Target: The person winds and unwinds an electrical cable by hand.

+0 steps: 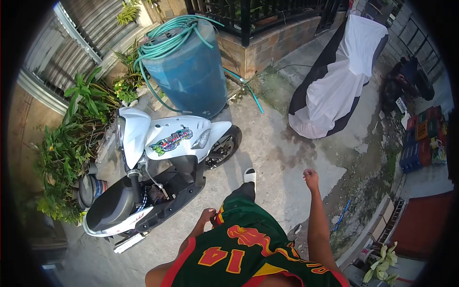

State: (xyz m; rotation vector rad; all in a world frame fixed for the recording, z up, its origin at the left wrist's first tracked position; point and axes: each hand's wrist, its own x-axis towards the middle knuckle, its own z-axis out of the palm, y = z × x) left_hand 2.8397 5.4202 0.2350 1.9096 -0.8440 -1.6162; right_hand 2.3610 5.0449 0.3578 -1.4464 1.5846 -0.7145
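My left hand (208,215) hangs beside my green shorts, near the white scooter (174,138); its fingers are curled and partly hidden, so I cannot make out whether it holds anything. Out ahead on the right, my right hand (311,179) is over the concrete ground with its fingers bent inward; anything within them is too small to tell. The scooter stands to the left, with a colourful sticker on its white front panel and a black seat (111,203). One foot in a white slipper (249,175) shows between my hands.
A blue drum (189,76) carries a coiled green hose (167,40). Beyond it, a covered motorcycle (330,91) stands at the upper right. Crates (420,143) line the right wall, plants (71,143) the left. A blue strip (342,215) lies on the ground.
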